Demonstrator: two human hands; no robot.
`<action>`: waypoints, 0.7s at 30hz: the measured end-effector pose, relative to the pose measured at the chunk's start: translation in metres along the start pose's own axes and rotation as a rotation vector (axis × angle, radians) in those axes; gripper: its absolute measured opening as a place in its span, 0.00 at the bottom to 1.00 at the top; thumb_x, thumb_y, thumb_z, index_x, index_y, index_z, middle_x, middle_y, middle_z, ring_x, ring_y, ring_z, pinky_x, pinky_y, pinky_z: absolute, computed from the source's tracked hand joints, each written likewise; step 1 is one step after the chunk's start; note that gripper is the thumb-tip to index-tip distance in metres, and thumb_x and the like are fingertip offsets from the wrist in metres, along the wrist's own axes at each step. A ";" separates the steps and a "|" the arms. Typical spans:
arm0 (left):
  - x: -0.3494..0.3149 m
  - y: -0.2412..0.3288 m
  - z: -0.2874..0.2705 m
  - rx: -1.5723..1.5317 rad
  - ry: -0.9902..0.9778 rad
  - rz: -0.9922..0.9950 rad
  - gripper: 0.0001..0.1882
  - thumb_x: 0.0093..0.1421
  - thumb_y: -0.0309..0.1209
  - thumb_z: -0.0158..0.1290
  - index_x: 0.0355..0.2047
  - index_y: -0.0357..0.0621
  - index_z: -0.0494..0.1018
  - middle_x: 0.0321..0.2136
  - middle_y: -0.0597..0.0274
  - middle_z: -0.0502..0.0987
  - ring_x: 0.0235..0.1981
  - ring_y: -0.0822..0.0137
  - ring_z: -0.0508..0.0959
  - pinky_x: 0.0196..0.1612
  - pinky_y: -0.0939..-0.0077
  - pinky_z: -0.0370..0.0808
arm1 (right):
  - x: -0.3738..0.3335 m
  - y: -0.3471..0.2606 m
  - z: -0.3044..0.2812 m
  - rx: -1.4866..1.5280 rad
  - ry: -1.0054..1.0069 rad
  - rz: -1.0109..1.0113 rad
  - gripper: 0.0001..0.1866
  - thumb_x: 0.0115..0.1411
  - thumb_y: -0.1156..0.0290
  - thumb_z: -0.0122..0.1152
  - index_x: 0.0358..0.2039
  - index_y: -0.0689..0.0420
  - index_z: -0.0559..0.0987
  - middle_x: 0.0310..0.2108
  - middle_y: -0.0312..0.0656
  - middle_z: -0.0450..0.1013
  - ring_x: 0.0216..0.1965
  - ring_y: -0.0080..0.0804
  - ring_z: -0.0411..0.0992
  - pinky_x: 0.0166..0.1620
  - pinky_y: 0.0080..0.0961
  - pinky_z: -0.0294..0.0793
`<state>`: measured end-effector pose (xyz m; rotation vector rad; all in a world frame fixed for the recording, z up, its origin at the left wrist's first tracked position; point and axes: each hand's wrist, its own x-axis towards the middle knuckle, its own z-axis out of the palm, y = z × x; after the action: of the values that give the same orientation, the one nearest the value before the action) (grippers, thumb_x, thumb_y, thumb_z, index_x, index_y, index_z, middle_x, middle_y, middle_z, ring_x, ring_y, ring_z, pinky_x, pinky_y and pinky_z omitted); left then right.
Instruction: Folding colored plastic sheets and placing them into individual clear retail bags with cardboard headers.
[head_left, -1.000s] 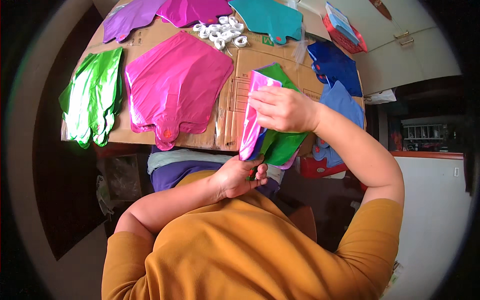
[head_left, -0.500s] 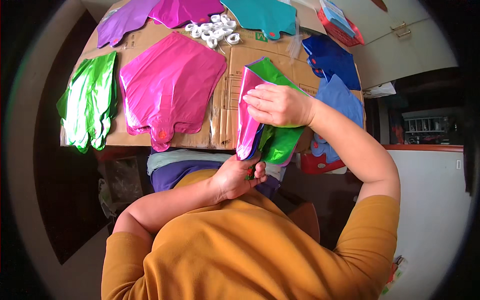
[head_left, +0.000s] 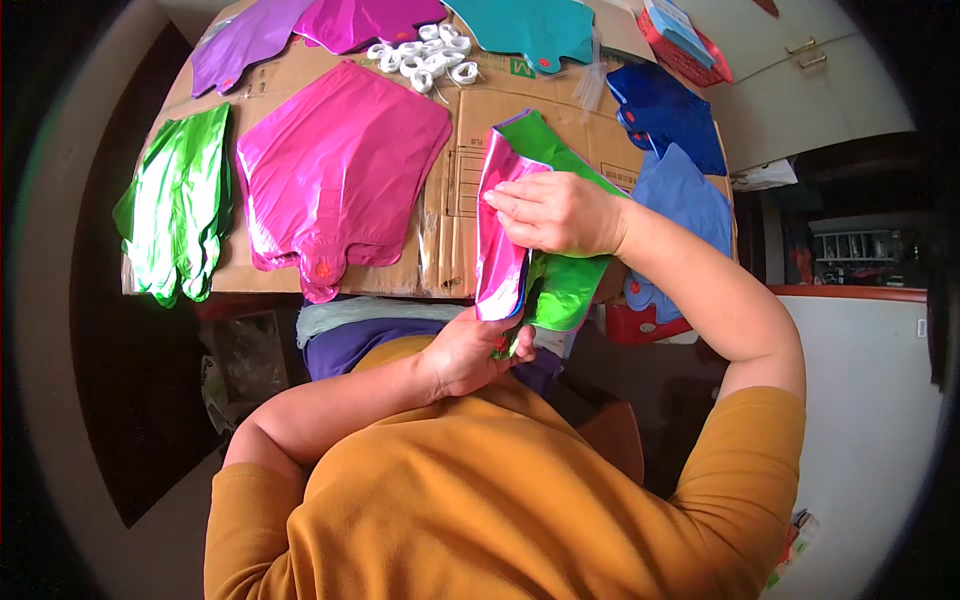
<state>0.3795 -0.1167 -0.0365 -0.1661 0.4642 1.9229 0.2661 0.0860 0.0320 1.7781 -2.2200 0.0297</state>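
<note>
At the table's front edge I hold several flat foil balloons together, a pink one (head_left: 498, 265) folded over on the left and a green one (head_left: 565, 295) spread on the right, with a thin dark-blue edge between. My right hand (head_left: 562, 212) lies across the middle of them, fingers together, pinching the folded pink foil. Lower down, my left hand (head_left: 465, 352) grips their narrow bottom end, where a bit of green and red shows between the fingers. The fingertips' exact hold there is partly hidden.
Cardboard (head_left: 445, 240) covers the table. On it lie pink foil balloons (head_left: 340, 165), a green stack (head_left: 175, 200), purple (head_left: 245, 42), magenta (head_left: 370, 22), teal (head_left: 525, 30), dark-blue (head_left: 668, 118) and light-blue ones (head_left: 685, 205). Small white ribbon rolls (head_left: 425, 58) and a red basket (head_left: 690, 50) sit farther back.
The pink foil's upper left part has curled over more under my right fingers. My left fingers have shifted slightly at the bottom end. Both hands keep their hold.
</note>
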 end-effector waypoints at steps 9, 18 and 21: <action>-0.047 0.145 0.084 1.646 0.301 -0.047 0.13 0.58 0.34 0.57 0.37 0.37 0.76 0.43 0.54 0.76 0.46 0.62 0.76 0.47 0.66 0.73 | -0.002 -0.004 -0.002 0.006 0.041 0.036 0.08 0.48 0.72 0.57 0.28 0.61 0.76 0.40 0.48 0.75 0.41 0.38 0.75 0.41 0.30 0.78; 0.028 0.155 0.021 2.338 -0.143 0.964 0.35 0.42 0.47 0.64 0.44 0.37 0.68 0.43 0.51 0.69 0.46 0.51 0.71 0.53 0.63 0.67 | -0.010 -0.011 -0.008 0.055 -0.113 0.143 0.20 0.44 0.68 0.59 0.38 0.64 0.76 0.43 0.49 0.73 0.46 0.41 0.72 0.50 0.32 0.72; 0.028 0.154 0.018 2.464 -0.148 0.882 0.48 0.38 0.55 0.65 0.54 0.38 0.63 0.51 0.47 0.64 0.53 0.49 0.68 0.58 0.59 0.64 | -0.015 -0.031 -0.029 0.081 -0.290 0.260 0.28 0.41 0.65 0.62 0.44 0.64 0.75 0.47 0.51 0.71 0.49 0.42 0.70 0.54 0.34 0.68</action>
<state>0.2295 -0.1359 0.0080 1.9018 2.5302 0.6881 0.3047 0.0985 0.0509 1.6059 -2.6805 -0.0894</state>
